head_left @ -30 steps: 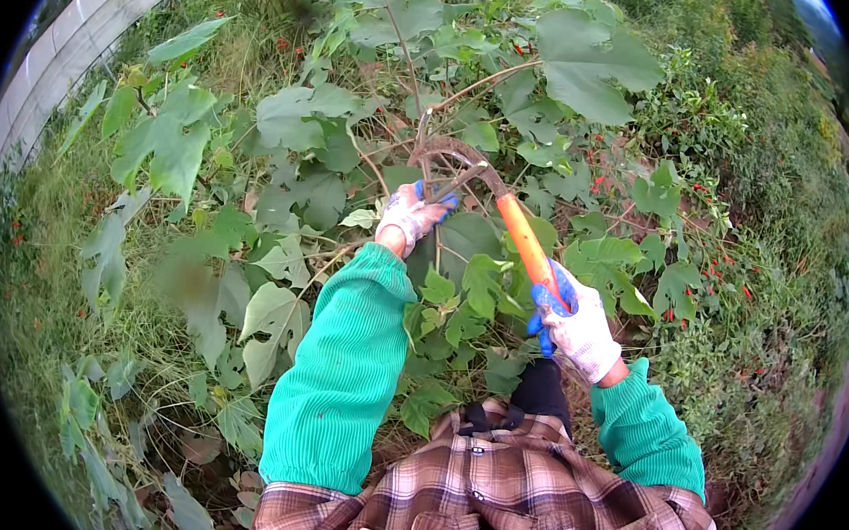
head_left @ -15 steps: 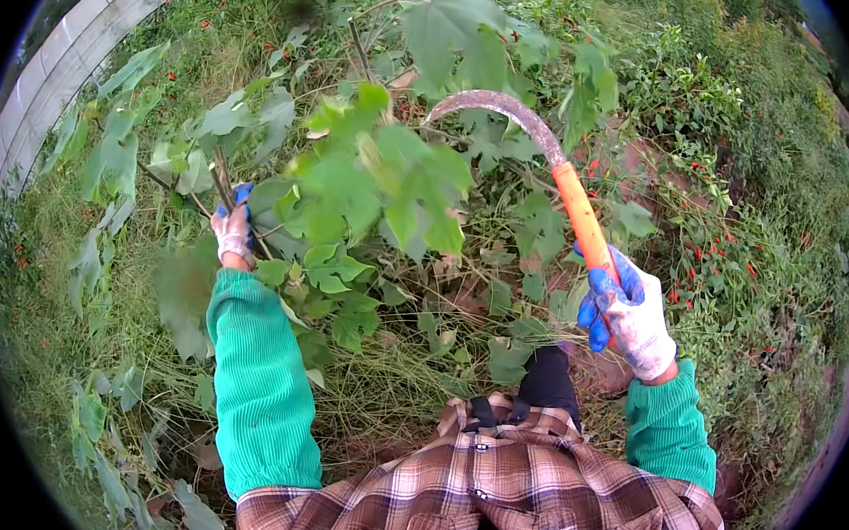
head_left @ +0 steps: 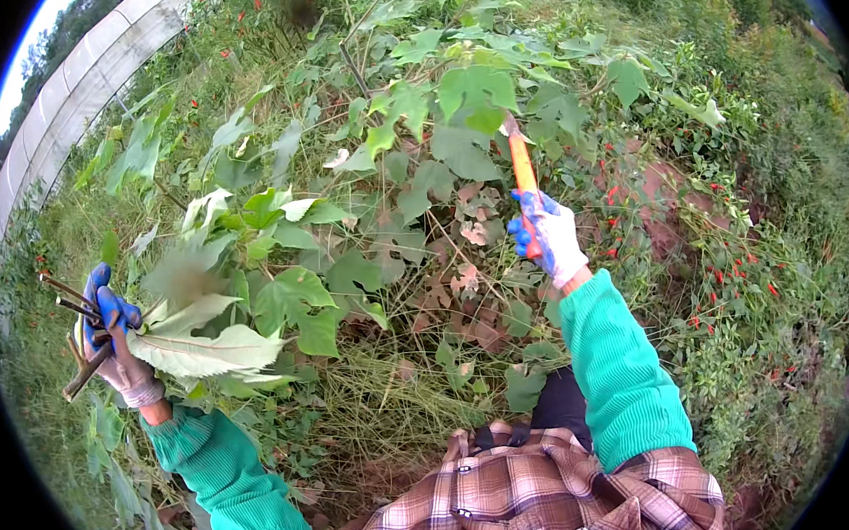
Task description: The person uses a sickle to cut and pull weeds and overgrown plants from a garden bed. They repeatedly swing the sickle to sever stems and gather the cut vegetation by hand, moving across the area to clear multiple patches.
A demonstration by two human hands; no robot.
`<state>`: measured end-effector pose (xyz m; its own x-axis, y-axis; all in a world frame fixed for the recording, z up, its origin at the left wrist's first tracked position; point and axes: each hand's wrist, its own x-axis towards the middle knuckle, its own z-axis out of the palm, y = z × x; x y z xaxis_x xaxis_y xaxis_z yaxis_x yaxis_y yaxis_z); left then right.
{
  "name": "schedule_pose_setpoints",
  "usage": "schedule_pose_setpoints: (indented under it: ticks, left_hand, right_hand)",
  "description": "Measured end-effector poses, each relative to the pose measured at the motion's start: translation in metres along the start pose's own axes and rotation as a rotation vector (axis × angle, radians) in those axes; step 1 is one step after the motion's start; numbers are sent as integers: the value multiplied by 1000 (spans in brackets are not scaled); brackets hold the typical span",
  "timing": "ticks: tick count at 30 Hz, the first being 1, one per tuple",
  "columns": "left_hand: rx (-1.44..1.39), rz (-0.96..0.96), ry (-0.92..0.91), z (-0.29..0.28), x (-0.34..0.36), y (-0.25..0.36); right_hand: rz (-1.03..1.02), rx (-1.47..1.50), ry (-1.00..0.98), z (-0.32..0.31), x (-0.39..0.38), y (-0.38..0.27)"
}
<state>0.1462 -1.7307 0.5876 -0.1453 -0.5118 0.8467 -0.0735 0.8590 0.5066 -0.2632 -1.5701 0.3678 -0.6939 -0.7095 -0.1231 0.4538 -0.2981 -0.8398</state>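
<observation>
Out at the left, my left hand (head_left: pixel 113 327), in a white and blue glove, is closed round several cut leafy branches (head_left: pixel 84 371). Their brown stem ends poke out on its left; large lobed leaves (head_left: pixel 204 343) spread to its right, pale undersides showing. Gloved the same way, my right hand (head_left: pixel 550 236) grips the orange handle of a sickle (head_left: pixel 522 162) that points up and away. Leaves of a tall broad-leaved plant (head_left: pixel 476 93) hide nearly all of the curved blade. Whether the blade touches a stem I cannot tell.
Low plants with red chili peppers (head_left: pixel 719 276) grow at the right. Dry grass (head_left: pixel 387 381) and brown withered leaves (head_left: pixel 471 303) cover the ground before me. A pale, curved greenhouse-like structure (head_left: pixel 72 93) runs along the far left.
My left hand has swung left and nearer with the branches, turning their stem ends outward. My right hand has moved up and left, taking the sickle blade in among the leaves.
</observation>
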Motion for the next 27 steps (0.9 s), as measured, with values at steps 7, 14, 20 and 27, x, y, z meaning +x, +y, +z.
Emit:
schedule_pose_setpoints:
  ticks: [7, 14, 20, 27]
  left_hand:
    - [576, 582, -654, 131, -55, 0]
    - [805, 869, -1065, 227, -107, -69]
    - [2029, 1082, -644, 245, -41, -262]
    - [1358, 232, -1233, 266, -59, -191]
  right_hand:
    - [18, 139, 4, 92, 118, 49]
    - [128, -180, -255, 120, 50, 115]
    - [199, -332, -315, 71, -29, 112]
    - [244, -517, -211, 47, -67, 74]
